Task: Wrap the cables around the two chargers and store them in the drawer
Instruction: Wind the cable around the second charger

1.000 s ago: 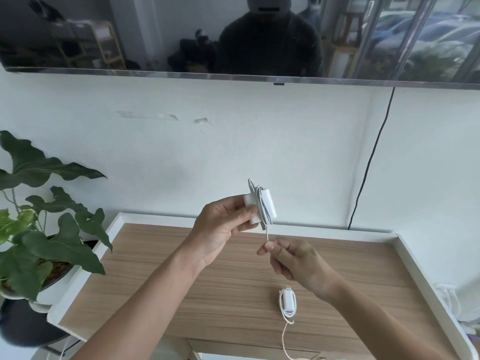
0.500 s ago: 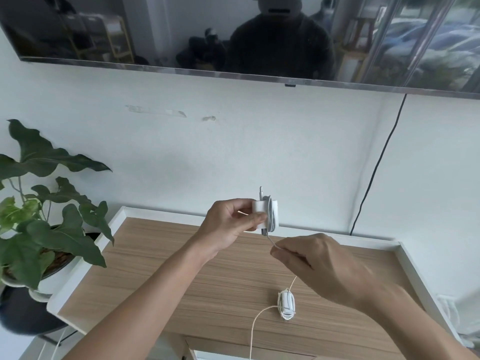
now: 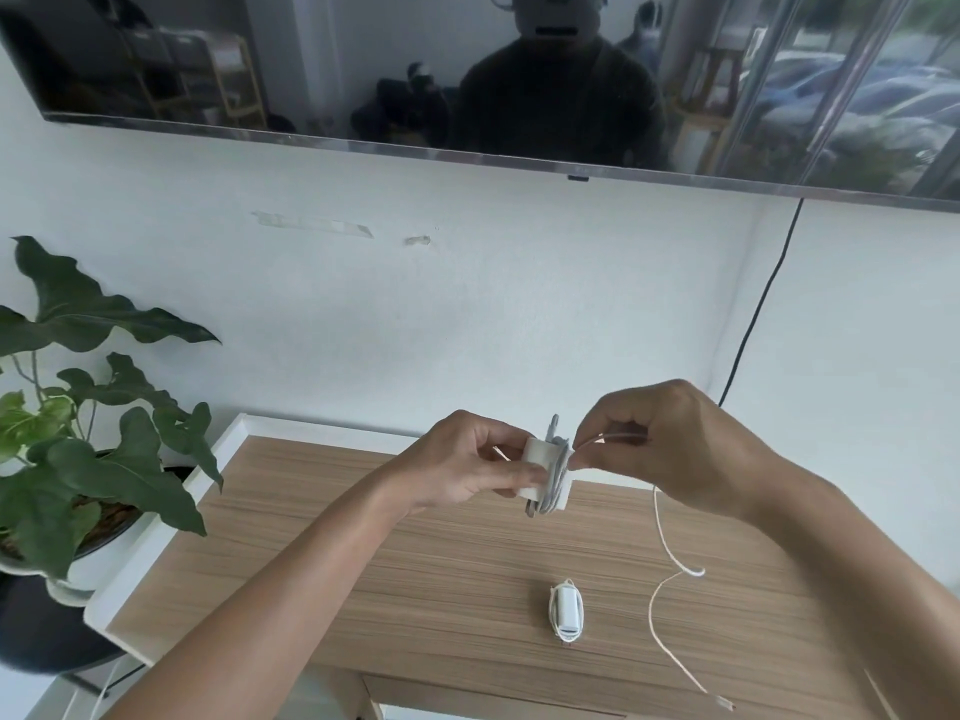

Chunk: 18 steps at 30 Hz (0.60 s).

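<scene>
Potted plant [image 3: 98, 459]: stands off the desk's left edge, well to the left of the left grip; not involved.

Left hand [image 3: 467, 472]: raised above the desk [image 3: 322, 589], its grip pinching the white charger block [image 3: 543, 470] by the left end, thumb above and fingers below. Several turns of white cable already lie around the block's right half.

Right hand [image 3: 670, 449]: immediately right of the block, its grip pressed together on the free cable [image 3: 670, 553], thumb and forefinger nipping it just where it leaves the windings. From this grip the loose run drops below the right hand, kinks, and trails across the desk toward the near right edge, where the connector end [image 3: 723, 703] lies.

Second charger [image 3: 566, 610]: flat on the desk, below and slightly right of the left grip, well apart from both hands. Its cable appears fully wound around it.

Step in hand, by judgement: winding the cable on the charger held in the air; the other looks finished. A fair length remains loose. The next move calls for the right grip to carry the cable round the block again under light tension while the left holds the block steady, then for securing the connector end so the turns do not spring off.

Containers: a panel beneath the desk's near edge may be the drawer front [image 3: 519, 698]; I cannot tell with certainty. It shows shut, contents not visible. Neither charger is stored yet.
</scene>
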Tool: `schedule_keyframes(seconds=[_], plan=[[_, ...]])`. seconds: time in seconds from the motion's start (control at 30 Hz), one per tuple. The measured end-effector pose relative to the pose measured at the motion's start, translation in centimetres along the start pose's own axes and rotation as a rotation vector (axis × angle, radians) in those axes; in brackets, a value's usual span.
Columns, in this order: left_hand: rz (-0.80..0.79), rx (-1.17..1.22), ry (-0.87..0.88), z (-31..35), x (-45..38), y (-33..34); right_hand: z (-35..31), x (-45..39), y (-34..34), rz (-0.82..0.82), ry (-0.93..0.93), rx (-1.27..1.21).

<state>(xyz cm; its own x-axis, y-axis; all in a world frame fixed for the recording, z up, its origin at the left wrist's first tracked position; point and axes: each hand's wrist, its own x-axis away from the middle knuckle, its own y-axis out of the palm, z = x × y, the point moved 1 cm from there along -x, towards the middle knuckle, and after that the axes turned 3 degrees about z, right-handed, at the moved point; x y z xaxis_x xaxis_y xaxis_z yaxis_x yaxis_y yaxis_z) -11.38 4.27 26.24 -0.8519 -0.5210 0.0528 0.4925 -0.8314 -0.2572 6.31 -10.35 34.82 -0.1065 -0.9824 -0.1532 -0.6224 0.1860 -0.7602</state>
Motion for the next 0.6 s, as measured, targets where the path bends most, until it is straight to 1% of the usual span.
schedule_keyframes(seconds=[0.13, 0.23, 0.43, 0.5, 0.6], plan=[[-0.065, -0.002, 0.013, 0.5, 0.5, 0.2, 0.4, -1.2, -0.2, -0.052, 0.080, -0.176], [-0.092, 0.063, 0.023, 0.4, 0.8, 0.0, 1.3, -2.0, -0.1, -0.055, 0.131, -0.320], [-0.187, 0.209, 0.057, 0.6, 1.4, 0.3, 4.6, -3.1, 1.5, -0.065, 0.180, -0.479], [-0.196, 0.270, 0.075, 0.7, 1.6, 0.6, 5.5, -3.1, 2.5, -0.085, 0.195, -0.597], [-0.152, 0.323, 0.104, 0.4, 1.5, 0.4, 6.9, -2.9, 4.2, -0.093, 0.238, -0.784]])
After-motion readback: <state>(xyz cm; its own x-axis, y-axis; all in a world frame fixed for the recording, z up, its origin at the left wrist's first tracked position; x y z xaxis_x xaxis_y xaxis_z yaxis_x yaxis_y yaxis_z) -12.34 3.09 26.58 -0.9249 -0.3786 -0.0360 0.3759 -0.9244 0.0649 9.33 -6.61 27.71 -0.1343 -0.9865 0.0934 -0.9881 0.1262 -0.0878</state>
